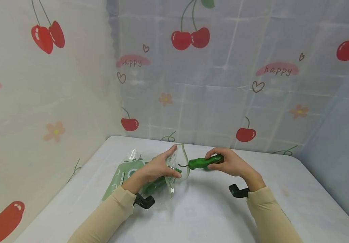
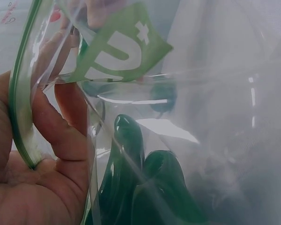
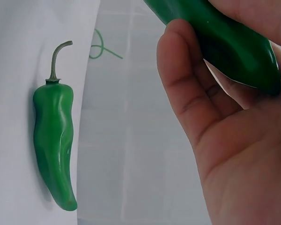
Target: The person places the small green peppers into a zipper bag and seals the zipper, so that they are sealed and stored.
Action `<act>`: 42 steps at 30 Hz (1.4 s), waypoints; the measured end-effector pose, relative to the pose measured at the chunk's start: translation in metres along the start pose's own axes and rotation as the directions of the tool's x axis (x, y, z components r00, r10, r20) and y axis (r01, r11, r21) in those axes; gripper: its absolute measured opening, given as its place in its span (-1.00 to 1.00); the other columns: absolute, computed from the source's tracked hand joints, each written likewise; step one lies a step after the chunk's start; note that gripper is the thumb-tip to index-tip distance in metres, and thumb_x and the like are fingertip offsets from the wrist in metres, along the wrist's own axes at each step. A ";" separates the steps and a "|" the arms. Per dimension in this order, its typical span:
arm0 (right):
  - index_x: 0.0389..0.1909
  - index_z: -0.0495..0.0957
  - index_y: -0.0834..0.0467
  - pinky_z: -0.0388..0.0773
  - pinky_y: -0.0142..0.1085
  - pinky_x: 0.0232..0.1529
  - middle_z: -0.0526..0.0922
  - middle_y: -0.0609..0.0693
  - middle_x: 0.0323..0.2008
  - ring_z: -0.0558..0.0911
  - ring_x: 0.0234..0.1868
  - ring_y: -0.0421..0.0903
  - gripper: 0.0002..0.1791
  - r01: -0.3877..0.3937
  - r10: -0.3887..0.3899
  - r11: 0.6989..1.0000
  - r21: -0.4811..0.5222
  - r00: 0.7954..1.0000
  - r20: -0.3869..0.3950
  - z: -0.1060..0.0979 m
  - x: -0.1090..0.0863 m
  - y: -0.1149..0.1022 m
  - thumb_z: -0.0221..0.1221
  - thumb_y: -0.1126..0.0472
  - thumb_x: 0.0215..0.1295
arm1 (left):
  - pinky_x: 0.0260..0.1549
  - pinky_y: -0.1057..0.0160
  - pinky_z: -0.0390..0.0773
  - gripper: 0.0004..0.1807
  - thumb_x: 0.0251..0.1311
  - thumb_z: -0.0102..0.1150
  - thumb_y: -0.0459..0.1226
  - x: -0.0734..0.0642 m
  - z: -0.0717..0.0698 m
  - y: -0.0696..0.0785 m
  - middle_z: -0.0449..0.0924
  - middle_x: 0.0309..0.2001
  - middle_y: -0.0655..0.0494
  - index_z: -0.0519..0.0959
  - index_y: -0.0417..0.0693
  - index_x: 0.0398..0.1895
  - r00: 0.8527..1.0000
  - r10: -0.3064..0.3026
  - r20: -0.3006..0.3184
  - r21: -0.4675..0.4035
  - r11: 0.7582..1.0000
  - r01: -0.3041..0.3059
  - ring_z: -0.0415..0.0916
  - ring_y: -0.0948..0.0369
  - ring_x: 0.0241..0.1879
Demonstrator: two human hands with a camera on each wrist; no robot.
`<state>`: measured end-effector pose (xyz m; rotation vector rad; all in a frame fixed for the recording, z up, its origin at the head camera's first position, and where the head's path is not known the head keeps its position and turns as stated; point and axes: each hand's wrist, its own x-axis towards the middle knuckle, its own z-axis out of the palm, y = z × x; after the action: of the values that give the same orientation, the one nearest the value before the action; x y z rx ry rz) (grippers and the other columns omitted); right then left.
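Observation:
My right hand (image 1: 230, 162) grips a long green chili pepper (image 1: 201, 163) between thumb and fingers, its thin stem pointing left toward the bag's mouth. My left hand (image 1: 156, 168) holds the mouth of a clear zip-top bag (image 1: 125, 166) with green print, thumb and forefinger spread apart at the opening. In the left wrist view the green zip edge (image 2: 18, 101) curves across that hand, and its fingers are bent. Green peppers (image 2: 119, 173) lie inside the bag, seen through the plastic. Another green pepper (image 3: 54, 140) lies on the table behind the right hand.
A white-covered table (image 1: 210, 212) spreads under both hands. Curtains with cherry prints (image 1: 189, 101) enclose its back and sides. Each wrist carries a small black camera (image 1: 238, 191).

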<state>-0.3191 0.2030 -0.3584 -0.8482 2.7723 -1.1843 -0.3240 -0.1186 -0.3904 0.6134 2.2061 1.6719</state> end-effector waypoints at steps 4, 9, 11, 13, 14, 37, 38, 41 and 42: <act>-0.06 0.66 -0.02 0.64 -0.30 -0.19 0.65 0.08 -0.06 0.63 -0.24 -0.04 -0.72 0.004 -0.004 1.000 0.030 1.000 0.003 0.002 0.000 -0.003 0.46 0.20 0.23 | -0.40 0.25 0.52 0.37 -0.10 0.69 -0.27 -0.001 0.001 -0.003 -0.19 0.69 0.29 -0.08 0.31 0.69 1.000 -0.005 -0.011 0.003 1.000 0.005 0.42 0.09 0.11; -0.06 0.66 0.00 0.66 -0.31 -0.18 0.65 0.10 -0.05 0.65 -0.24 -0.04 -0.72 0.009 -0.009 0.999 0.043 1.000 -0.011 0.003 -0.001 -0.006 0.46 0.20 0.24 | -0.38 0.25 0.53 0.37 -0.10 0.68 -0.28 -0.001 0.001 -0.002 -0.18 0.68 0.33 -0.09 0.29 0.70 1.000 -0.010 -0.009 -0.008 1.000 0.010 0.30 0.05 0.26; -0.05 0.66 0.01 0.67 -0.32 -0.18 0.65 0.10 -0.04 0.65 -0.23 -0.04 -0.72 0.016 -0.015 0.999 0.049 1.000 -0.018 0.003 -0.002 -0.006 0.46 0.20 0.24 | -0.38 0.25 0.52 0.38 -0.10 0.68 -0.29 -0.001 0.001 -0.002 -0.18 0.68 0.34 -0.10 0.28 0.70 1.000 -0.009 -0.005 -0.008 1.000 0.009 0.28 0.03 0.29; -0.04 0.66 0.01 0.67 -0.32 -0.18 0.65 0.10 -0.03 0.65 -0.23 -0.03 -0.71 0.027 -0.026 0.998 0.056 0.999 -0.019 0.003 -0.001 -0.007 0.45 0.20 0.24 | -0.38 0.25 0.53 0.38 -0.10 0.68 -0.29 -0.001 0.001 -0.001 -0.18 0.68 0.33 -0.09 0.28 0.70 1.000 -0.009 -0.008 -0.005 1.000 0.009 0.23 0.03 0.33; -0.04 0.66 0.02 0.67 -0.32 -0.18 0.65 0.10 -0.03 0.65 -0.23 -0.03 -0.71 0.032 -0.031 0.998 0.061 0.999 -0.016 0.003 -0.001 -0.007 0.45 0.21 0.24 | -0.38 0.25 0.52 0.37 -0.11 0.68 -0.29 -0.001 0.001 -0.001 -0.18 0.68 0.34 -0.09 0.30 0.69 1.000 -0.010 -0.008 -0.003 1.000 0.010 0.21 0.02 0.35; 0.05 0.65 0.03 0.66 -0.38 -0.08 0.64 0.08 0.12 0.65 -0.13 -0.04 -0.73 0.078 -0.082 0.993 0.089 0.996 0.040 0.020 0.008 -0.005 0.34 0.26 0.37 | -0.41 0.27 0.48 0.38 -0.12 0.69 -0.28 -0.001 0.003 0.001 -0.15 0.68 0.31 -0.07 0.32 0.69 1.000 -0.015 -0.017 -0.014 1.000 0.014 0.18 0.01 0.37; 0.06 0.66 0.02 0.65 -0.38 -0.07 0.63 0.08 0.14 0.65 -0.11 -0.05 -0.73 0.078 -0.081 0.993 0.087 0.996 0.040 0.020 0.008 -0.005 0.33 0.26 0.38 | -0.42 0.26 0.48 0.38 -0.12 0.69 -0.28 -0.001 0.003 0.001 -0.16 0.68 0.30 -0.08 0.31 0.69 1.000 -0.013 -0.018 -0.014 1.000 0.013 0.17 0.01 0.37; 0.08 0.66 0.01 0.65 -0.38 -0.05 0.62 0.08 0.19 0.66 -0.06 -0.02 -0.73 0.078 -0.082 0.993 0.086 0.996 0.043 0.020 0.008 -0.006 0.28 0.28 0.42 | -0.43 0.26 0.47 0.38 -0.11 0.69 -0.28 0.000 0.003 0.000 -0.17 0.69 0.29 -0.09 0.31 0.69 1.000 -0.012 -0.017 -0.012 1.000 0.012 0.23 0.00 0.30; 0.09 0.66 0.00 0.64 -0.38 -0.03 0.61 0.08 0.21 0.66 -0.04 0.01 -0.73 0.077 -0.082 0.993 0.089 0.996 0.046 0.021 0.008 -0.007 0.27 0.28 0.43 | -0.43 0.26 0.47 0.37 -0.11 0.69 -0.27 0.000 0.003 0.000 -0.17 0.69 0.29 -0.08 0.33 0.69 1.000 -0.013 -0.017 -0.009 1.000 0.013 0.25 0.01 0.27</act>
<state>-0.3188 0.1813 -0.3671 -0.9739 2.6496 -1.2669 -0.3223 -0.1167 -0.3915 0.5826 2.2085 1.6860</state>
